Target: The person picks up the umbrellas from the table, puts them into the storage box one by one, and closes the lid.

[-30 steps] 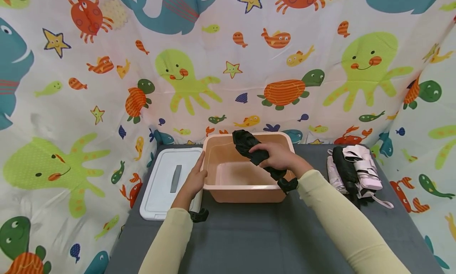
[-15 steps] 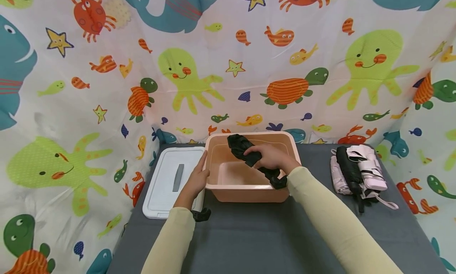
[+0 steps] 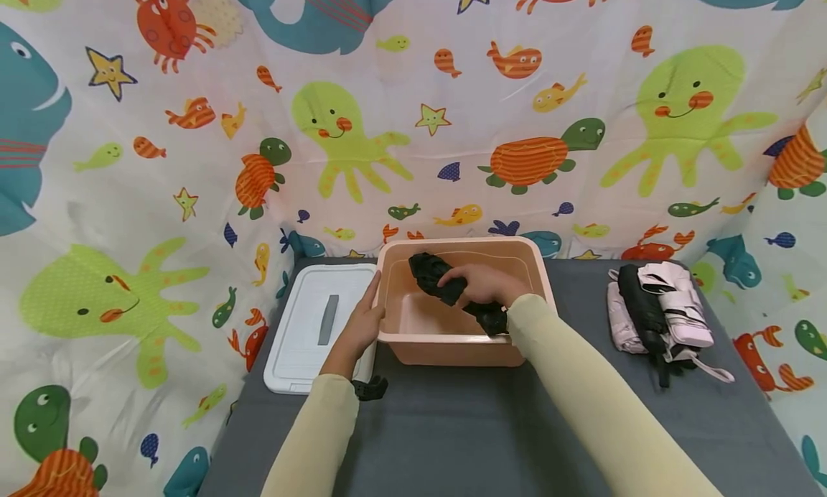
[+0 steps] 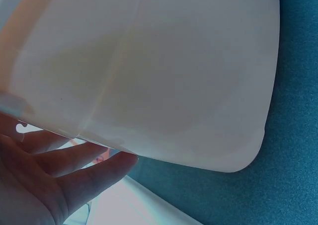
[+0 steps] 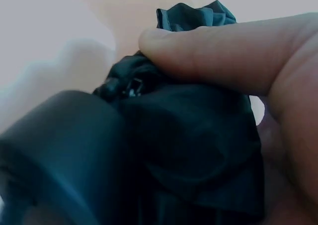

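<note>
Lower now than a moment ago, my right hand (image 3: 481, 285) holds tight around the black folded umbrella (image 3: 446, 285) inside the pink tub (image 3: 452, 346), its long way slanting far-left to near-right, maybe touching the bottom, while my left hand (image 3: 365, 323) lies flat on the tub's left side.

Bright, even light with soft shadows; the head view bends at its edges, and both wrist views are blurred close-ups.

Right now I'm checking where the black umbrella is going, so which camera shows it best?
The head view: the black umbrella shows whole, gripped by the right hand inside the pink tub. The right wrist view shows only blurred black fabric up close. The left wrist view shows only the tub's wall.
</note>
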Tool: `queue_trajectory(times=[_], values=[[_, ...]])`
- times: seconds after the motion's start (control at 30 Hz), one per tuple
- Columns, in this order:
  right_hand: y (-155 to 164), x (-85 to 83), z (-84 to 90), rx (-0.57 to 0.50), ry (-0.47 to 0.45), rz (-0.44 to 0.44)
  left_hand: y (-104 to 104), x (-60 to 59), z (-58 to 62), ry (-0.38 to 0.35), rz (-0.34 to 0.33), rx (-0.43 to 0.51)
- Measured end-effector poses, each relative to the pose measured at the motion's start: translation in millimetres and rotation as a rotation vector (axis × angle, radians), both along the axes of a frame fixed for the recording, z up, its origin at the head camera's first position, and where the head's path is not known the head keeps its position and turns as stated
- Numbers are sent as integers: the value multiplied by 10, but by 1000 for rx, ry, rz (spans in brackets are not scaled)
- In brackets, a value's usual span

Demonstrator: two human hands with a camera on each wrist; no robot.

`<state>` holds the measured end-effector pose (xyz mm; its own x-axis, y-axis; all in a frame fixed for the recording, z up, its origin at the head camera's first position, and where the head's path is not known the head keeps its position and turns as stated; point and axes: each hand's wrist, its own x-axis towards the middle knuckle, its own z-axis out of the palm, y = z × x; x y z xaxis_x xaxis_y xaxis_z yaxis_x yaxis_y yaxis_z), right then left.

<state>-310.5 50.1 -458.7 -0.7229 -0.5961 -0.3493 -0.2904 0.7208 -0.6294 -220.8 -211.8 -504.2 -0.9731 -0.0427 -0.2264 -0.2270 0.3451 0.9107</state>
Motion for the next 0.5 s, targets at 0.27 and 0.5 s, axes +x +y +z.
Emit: queue_trajectory(times=[0.27,0.5], values=[[-123,-68,-92,28,-23,52,12,18,15,-2,7,-18],[-267,-81,-164,23,-43,59,5,26,10,17,11,-21]])
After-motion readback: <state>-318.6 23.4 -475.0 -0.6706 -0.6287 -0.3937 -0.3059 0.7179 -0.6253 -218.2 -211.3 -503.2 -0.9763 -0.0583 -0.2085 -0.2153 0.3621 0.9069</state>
